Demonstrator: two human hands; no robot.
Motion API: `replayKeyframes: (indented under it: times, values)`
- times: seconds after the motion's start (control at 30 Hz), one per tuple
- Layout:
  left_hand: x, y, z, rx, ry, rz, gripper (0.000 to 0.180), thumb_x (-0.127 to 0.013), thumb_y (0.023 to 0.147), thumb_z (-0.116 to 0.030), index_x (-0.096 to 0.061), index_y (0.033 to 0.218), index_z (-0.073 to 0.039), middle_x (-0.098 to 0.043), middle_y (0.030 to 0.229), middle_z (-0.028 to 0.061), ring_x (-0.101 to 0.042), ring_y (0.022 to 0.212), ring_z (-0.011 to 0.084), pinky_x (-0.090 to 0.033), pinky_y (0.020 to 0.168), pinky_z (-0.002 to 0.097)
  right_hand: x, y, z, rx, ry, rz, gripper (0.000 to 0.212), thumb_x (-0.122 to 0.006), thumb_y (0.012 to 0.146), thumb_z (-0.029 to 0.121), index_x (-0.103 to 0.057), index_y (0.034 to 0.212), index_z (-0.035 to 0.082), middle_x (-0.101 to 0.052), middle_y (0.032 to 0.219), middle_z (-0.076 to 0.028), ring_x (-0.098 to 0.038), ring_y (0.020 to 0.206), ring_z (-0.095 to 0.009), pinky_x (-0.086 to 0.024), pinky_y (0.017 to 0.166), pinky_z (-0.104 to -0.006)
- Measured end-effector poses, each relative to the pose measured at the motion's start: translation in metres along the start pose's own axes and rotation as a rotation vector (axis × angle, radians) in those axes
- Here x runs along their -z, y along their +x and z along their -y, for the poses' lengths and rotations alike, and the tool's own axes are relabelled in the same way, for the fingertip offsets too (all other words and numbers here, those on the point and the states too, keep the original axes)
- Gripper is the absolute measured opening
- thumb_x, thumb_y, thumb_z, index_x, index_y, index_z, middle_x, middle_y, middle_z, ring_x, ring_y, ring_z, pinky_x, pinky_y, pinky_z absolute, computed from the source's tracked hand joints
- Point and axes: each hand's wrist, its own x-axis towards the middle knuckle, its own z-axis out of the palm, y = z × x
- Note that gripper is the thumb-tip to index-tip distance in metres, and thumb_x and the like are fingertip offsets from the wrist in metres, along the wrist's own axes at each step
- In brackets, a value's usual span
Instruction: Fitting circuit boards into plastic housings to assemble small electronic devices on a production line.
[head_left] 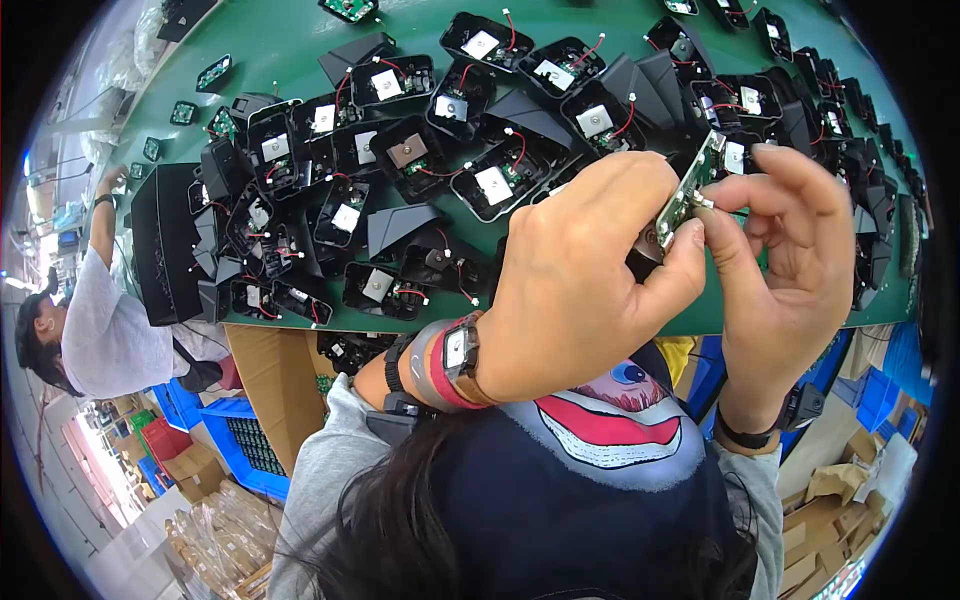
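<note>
- left hand (595, 255) grips a thin green circuit board (688, 187) over the green table (290, 50)
- right hand (785, 245) pinches a small white plastic connector (703, 201) at its face
- skewed force might damage connector or board

The hands (590, 262) partly hide the circuit board (688, 193).

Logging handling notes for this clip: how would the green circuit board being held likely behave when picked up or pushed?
The circuit board looks flat and unbent, so probably stiff. It appears thin and is pinched in the left grip, so likely light. Its bare, component-covered face suggests a hard push might damage it.
</note>
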Motion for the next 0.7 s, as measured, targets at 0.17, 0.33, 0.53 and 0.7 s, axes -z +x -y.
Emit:
replayKeyframes:
  times: [0.17,0.33,0.53,0.7]
  values:
    - [0.001,-0.001,-0.002,0.017,0.037,0.011,0.013,-0.062,0.074,-0.008,-0.053,0.08,-0.002,-0.053,0.071,0.0111,-0.055,0.056,0.0281,-0.045,0.047,0.0346,0.004,0.002,0.007,0.011,-0.136,0.036,0.045,-0.064,0.077,-0.01,-0.045,0.116,-0.001,-0.063,0.087,-0.004,-0.053,0.076,-0.004,-0.036,0.062,-0.0145]
    - [-0.001,-0.001,0.001,-0.015,0.061,-0.005,0.012,-0.061,0.075,-0.008,-0.052,0.079,-0.003,-0.053,0.073,0.0104,-0.055,0.055,0.0279,-0.044,0.045,0.0342,0.008,0.008,0.016,-0.071,-0.205,0.062,0.041,-0.066,0.075,-0.008,-0.047,0.111,0.001,-0.063,0.084,-0.002,-0.047,0.069,-0.001,-0.03,0.057,-0.0143]
    - [-0.001,-0.001,0.002,-0.082,0.193,-0.02,0.011,-0.062,0.075,-0.008,-0.052,0.078,-0.004,-0.055,0.079,0.0097,-0.057,0.055,0.0282,-0.045,0.044,0.0351,0.001,0.011,0.021,-0.033,-0.352,0.014,0.037,-0.067,0.072,-0.008,-0.051,0.104,0.003,-0.064,0.078,0.001,-0.043,0.064,-0.001,-0.029,0.055,-0.0164]
    - [-0.001,-0.003,0.006,-0.086,0.254,-0.036,0.014,-0.064,0.077,-0.008,-0.061,0.09,-0.002,-0.064,0.08,0.012,-0.061,0.059,0.0214,-0.049,0.053,0.0278,-0.002,0.009,0.015,0.053,-0.37,0.044,0.035,-0.066,0.071,-0.008,-0.051,0.101,0.003,-0.063,0.076,0.002,-0.04,0.061,-0.001,-0.027,0.053,-0.0166]
